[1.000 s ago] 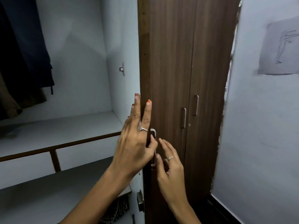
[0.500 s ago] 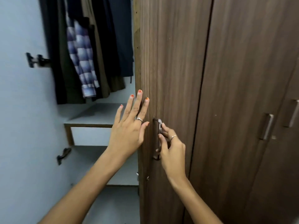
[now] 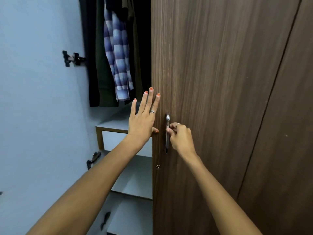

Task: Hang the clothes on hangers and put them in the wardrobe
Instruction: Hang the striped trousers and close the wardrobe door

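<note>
A: What's furthest left of the door (image 3: 220,99)?

B: The pale inner face of the other open door, carrying a dark hinge (image 3: 73,58) up high and a second hinge (image 3: 93,159) lower down.

A: And nearer the door?

B: The clothes (image 3: 105,65) hang inside the wardrobe (image 3: 118,124), just left of the door's edge: dark garments with a blue checked shirt (image 3: 116,56) among them. Below them sit pale shelves.

A: The hands?

B: The left hand (image 3: 142,122) lies flat at the door's left edge, fingers straight and slightly spread, thumb hooked round onto the front. It holds nothing.

A: And on the door itself?

B: The right hand (image 3: 180,138) curls its fingers round the metal handle (image 3: 167,133), which stands upright near that edge. A small keyhole (image 3: 158,166) sits below the handle. Right of the door stands another brown panel (image 3: 288,150), closed
</note>
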A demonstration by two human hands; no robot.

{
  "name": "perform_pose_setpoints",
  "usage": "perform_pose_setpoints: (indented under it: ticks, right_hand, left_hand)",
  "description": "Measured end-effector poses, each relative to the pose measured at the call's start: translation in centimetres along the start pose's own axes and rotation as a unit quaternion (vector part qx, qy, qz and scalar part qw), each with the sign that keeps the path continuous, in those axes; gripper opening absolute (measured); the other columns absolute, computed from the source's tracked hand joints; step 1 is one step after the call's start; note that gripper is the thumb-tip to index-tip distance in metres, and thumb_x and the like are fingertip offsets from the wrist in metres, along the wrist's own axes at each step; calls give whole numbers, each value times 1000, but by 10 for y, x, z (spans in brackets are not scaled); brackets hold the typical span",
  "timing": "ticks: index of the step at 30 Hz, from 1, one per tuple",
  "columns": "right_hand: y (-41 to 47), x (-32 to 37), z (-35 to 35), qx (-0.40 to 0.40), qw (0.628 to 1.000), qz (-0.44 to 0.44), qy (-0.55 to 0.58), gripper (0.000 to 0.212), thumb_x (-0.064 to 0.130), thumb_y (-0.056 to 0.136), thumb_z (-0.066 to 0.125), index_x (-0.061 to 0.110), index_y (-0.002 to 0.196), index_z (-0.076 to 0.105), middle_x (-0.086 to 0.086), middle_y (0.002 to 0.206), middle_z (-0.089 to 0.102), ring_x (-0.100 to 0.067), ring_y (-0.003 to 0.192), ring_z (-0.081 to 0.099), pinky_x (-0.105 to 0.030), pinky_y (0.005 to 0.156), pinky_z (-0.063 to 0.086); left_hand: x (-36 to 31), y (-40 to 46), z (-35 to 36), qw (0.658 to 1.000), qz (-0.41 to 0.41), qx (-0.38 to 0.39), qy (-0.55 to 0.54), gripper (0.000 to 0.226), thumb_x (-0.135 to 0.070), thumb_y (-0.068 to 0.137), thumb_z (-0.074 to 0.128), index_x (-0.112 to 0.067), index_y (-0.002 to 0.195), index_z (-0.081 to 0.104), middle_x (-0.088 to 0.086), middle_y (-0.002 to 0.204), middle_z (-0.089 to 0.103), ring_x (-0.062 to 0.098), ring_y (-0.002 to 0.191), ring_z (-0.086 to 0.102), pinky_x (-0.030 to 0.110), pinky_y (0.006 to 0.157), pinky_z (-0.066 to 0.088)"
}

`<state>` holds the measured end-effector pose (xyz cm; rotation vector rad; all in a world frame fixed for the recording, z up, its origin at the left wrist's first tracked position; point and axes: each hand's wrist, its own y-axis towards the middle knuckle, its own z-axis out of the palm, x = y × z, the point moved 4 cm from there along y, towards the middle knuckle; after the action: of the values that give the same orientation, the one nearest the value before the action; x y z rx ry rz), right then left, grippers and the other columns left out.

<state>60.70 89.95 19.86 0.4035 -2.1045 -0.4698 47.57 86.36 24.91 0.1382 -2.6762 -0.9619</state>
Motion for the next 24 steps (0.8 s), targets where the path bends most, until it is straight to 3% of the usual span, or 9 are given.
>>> perform_pose_setpoints:
  ticks: [6, 24]
  right_hand:
    - [43, -5, 24, -2, 999, 7, -45, 15, 24, 94, 58, 19, 106, 66, -2, 98, 70, -20, 98, 65, -42, 81, 54]
    - [75, -8, 47, -42, 995, 38, -86, 20, 19, 96, 54, 17, 114, 62, 5, 93, 63, -11, 92, 62, -28, 69, 50]
  left_hand:
    - [13, 44, 42, 1000, 11, 6, -10, 131, -58, 74, 69, -16, 140, -36, 10, 149, -39, 24, 139, -30, 44, 115, -10]
    - [18, 96, 91, 997, 62, 8, -49, 131, -56, 73, 70, -16, 140, -36, 10, 147, -41, 26, 143, -26, 44, 115, -9]
